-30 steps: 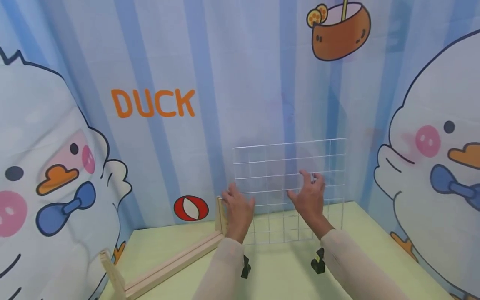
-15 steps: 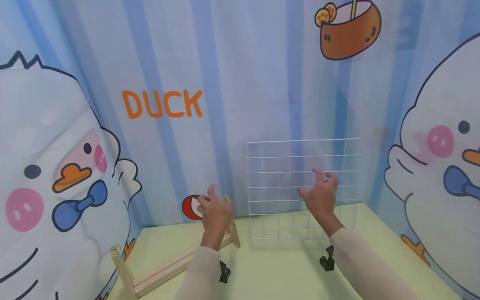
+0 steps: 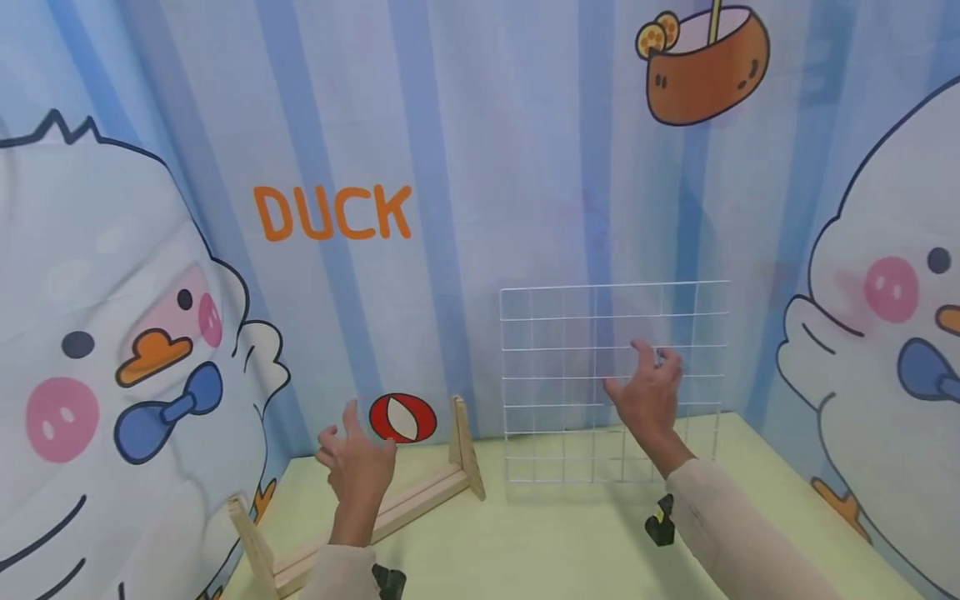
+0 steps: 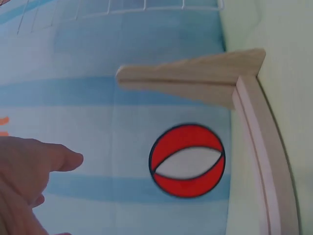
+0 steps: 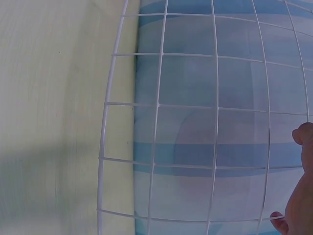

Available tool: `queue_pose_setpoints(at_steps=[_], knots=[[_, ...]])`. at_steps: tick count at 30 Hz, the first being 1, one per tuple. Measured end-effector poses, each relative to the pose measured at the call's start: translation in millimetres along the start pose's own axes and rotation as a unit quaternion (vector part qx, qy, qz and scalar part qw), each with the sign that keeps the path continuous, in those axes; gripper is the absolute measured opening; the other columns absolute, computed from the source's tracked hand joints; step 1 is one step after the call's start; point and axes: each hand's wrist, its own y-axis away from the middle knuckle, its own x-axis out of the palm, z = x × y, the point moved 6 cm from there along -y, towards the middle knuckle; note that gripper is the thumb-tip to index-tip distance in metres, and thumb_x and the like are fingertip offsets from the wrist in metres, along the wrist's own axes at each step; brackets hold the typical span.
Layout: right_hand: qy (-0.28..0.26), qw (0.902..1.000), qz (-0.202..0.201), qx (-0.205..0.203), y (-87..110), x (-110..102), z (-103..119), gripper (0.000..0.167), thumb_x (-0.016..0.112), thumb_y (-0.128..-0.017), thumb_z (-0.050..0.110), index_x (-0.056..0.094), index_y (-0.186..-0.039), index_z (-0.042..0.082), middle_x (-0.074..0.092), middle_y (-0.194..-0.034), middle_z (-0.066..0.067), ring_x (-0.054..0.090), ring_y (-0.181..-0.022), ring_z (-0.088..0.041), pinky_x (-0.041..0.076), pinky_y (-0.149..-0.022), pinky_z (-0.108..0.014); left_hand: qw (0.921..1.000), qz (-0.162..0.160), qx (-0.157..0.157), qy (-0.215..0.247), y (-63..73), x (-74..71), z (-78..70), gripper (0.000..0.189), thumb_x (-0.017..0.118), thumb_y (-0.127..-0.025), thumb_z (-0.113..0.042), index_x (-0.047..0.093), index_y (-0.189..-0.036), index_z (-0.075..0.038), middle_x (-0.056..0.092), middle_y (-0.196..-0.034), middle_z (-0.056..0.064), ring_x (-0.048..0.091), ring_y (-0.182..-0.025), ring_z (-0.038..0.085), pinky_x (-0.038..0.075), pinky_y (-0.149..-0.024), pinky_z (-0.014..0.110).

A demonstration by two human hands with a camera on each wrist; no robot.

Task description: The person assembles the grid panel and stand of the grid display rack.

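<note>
In the head view a white wire grid panel (image 3: 555, 392) stands upright at the back of the table. My right hand (image 3: 651, 400) holds it near its middle right, fingers bent at the wires; the right wrist view shows the thumb (image 5: 304, 134) against the mesh (image 5: 215, 107). A pale wooden stand (image 3: 420, 504), a long bar with an upright piece at each end, lies diagonally to the left. Over its middle, in the head view, hovers my left hand (image 3: 360, 467), fingers spread and holding nothing. The left wrist view shows the stand's far upright (image 4: 190, 73) beyond the hand.
Behind the table hangs a blue striped curtain (image 3: 480, 167) printed with ducks, a red ball and a coconut drink. It also rises along both sides. The pale yellow-green tabletop (image 3: 570, 542) extends forward from it. A small black device sits at each wrist.
My left hand has come away from the grid panel and moved left, over the wooden stand. The right hand stays at the grid panel. The head view has turned slightly left.
</note>
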Motion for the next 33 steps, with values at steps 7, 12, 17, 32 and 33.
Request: queue_pose_setpoints(at_steps=[7,12,17,32,33], knots=[[0.001,1.0000,-0.002,-0.006,-4.2,2.4,0.1,0.070,0.087,-0.078,0.018,0.051,-0.138,0.012,0.036,-0.143,-0.027,0.047,-0.117,-0.045,0.054,-0.081,-0.057,0.9976,-0.051,-0.019,-0.044,-2.2,-46.6,33.2,0.082,0.073,-0.087,-0.016,0.028,-0.156,-0.020,0.023,-0.150,0.038,0.018,-0.139,0.058,0.022,-0.105,0.077],[0.001,1.0000,0.001,-0.010,-5.9,3.1,4.0,0.070,0.087,-0.078,0.018,0.051,-0.138,0.012,0.037,-0.142,-0.027,0.047,-0.117,-0.044,0.054,-0.082,-0.057,0.9950,-0.067,-0.054,-0.052,-3.8,-70.4,57.6,0.087,0.074,-0.083,-0.011,0.026,-0.155,-0.017,0.017,-0.150,0.038,0.009,-0.141,0.059,0.005,-0.109,0.082],[0.002,0.9999,0.007,-0.008,-4.1,4.8,6.0,0.071,0.087,-0.078,0.018,0.051,-0.139,0.011,0.036,-0.143,-0.027,0.046,-0.119,-0.045,0.054,-0.082,-0.057,0.9901,-0.027,-0.136,-0.020,-4.8,-88.1,97.8,0.100,0.070,-0.083,-0.006,0.009,-0.162,-0.016,0.005,-0.154,0.036,0.002,-0.141,0.059,0.012,-0.107,0.084],[0.008,0.9997,0.021,0.008,-9.2,4.5,0.2,0.071,0.086,-0.080,0.018,0.050,-0.141,0.011,0.035,-0.146,-0.027,0.044,-0.125,-0.046,0.055,-0.088,-0.059,0.9846,0.040,-0.169,0.016,-7.7,-82.1,172.1,0.085,0.061,-0.083,0.007,0.016,-0.155,0.001,0.032,-0.138,0.038,0.039,-0.123,0.053,0.041,-0.104,0.065],[0.009,0.9997,0.021,0.008,-9.7,3.8,0.0,0.071,0.086,-0.080,0.018,0.050,-0.141,0.011,0.035,-0.146,-0.026,0.044,-0.125,-0.046,0.055,-0.088,-0.059,0.9852,0.041,-0.166,0.018,-8.6,-81.5,173.8,0.084,0.060,-0.083,0.008,0.018,-0.155,0.001,0.035,-0.137,0.037,0.039,-0.123,0.052,0.041,-0.104,0.065]])
